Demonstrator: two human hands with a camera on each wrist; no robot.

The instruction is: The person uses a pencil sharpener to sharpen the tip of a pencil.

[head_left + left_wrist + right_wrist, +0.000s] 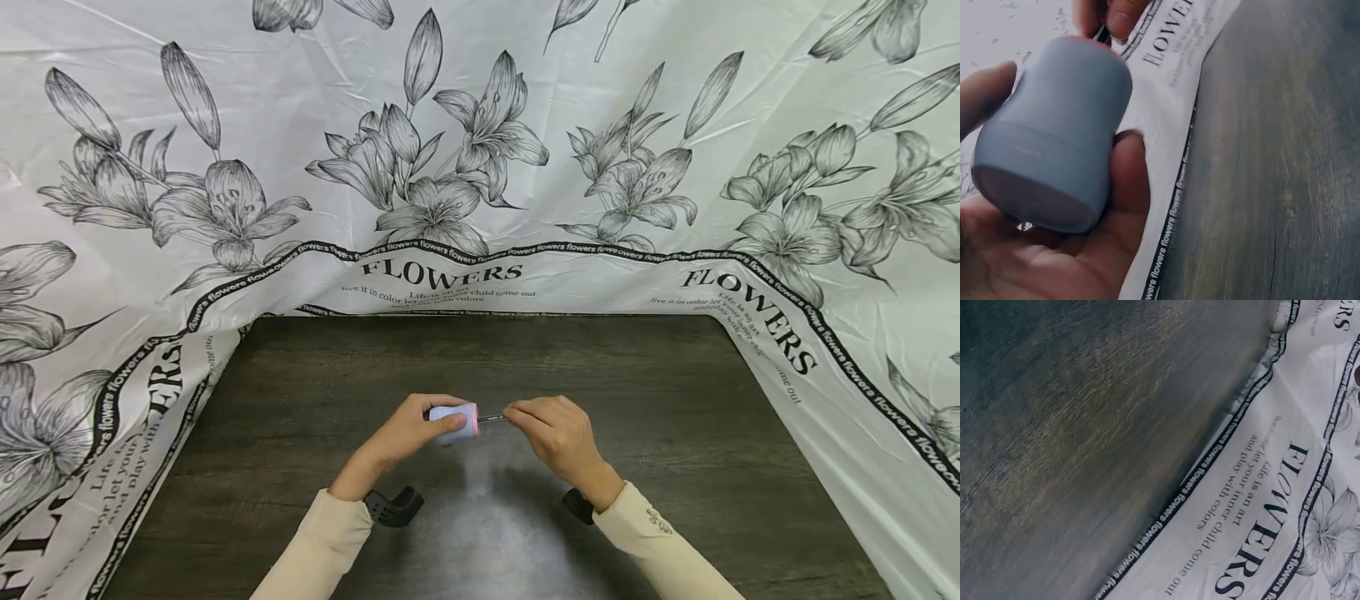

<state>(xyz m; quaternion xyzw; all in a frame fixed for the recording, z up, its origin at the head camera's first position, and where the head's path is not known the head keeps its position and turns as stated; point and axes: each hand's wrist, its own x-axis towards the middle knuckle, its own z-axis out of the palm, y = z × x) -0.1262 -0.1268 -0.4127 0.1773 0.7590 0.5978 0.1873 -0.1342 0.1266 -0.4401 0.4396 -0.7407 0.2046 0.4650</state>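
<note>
Between the hands, above the table, is a pale blue, waisted cylinder with a pink end (452, 422). My left hand (411, 429) grips its body, thumb on the near side. The left wrist view shows the cylinder (1060, 131) large, its flat base towards the camera and fingers around it. A thin dark pencil-like stick (492, 417) meets the pink end. My right hand (557, 433) pinches the stick's other end between thumb and fingers. How far the stick enters the cylinder is hidden. In the right wrist view neither the hand nor the stick shows.
Below the hands lies a dark wood-grain table (637, 375), with a bright reflection near its front. A white cloth with flower prints and lettering (480, 283) hangs at the back and both sides. Black straps (395, 507) sit at the wrists.
</note>
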